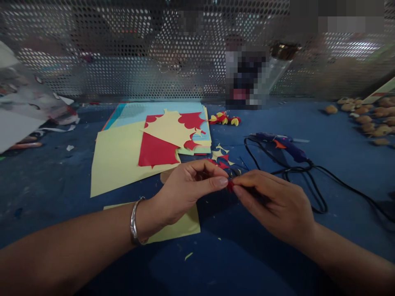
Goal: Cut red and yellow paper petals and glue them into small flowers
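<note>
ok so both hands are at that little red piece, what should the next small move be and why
Probably a gentle press to shape the small red piece: the left hand and right hand meet at it, and the glue gun lies apart from both. The red and yellow shapes beyond look curved. The hands hide much of the piece, so this is tentative.
</note>
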### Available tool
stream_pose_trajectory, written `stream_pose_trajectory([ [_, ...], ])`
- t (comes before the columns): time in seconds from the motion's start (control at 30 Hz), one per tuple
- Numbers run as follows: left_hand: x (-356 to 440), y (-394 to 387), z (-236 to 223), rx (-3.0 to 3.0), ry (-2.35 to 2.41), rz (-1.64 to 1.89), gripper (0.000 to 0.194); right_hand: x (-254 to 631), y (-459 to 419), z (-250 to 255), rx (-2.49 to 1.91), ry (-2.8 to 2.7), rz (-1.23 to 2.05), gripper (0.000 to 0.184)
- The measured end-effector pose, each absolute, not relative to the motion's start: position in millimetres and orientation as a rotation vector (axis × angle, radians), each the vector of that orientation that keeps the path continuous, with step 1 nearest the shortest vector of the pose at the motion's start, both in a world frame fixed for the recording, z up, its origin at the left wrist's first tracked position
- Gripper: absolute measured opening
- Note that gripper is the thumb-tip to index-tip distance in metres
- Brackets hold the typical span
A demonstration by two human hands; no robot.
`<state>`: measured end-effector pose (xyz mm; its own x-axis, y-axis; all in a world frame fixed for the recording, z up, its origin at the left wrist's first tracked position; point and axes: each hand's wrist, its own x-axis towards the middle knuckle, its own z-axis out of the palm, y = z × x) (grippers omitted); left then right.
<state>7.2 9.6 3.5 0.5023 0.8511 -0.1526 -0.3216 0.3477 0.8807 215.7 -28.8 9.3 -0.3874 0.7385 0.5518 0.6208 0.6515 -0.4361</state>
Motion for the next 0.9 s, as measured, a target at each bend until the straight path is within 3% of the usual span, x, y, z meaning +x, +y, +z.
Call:
stream_pose_trajectory([
  [0.7, -2, 18, 7, 1.084, 0.7, 0.626, 0.013, 226, -30, 13, -1.085, -2.132, 0.339, 0.012],
  [0.9, -1, 15, 8, 1.052, 0.7, 0.617, 0.024, 227, -30, 15, -1.084, -2.152, 0.313, 0.011],
])
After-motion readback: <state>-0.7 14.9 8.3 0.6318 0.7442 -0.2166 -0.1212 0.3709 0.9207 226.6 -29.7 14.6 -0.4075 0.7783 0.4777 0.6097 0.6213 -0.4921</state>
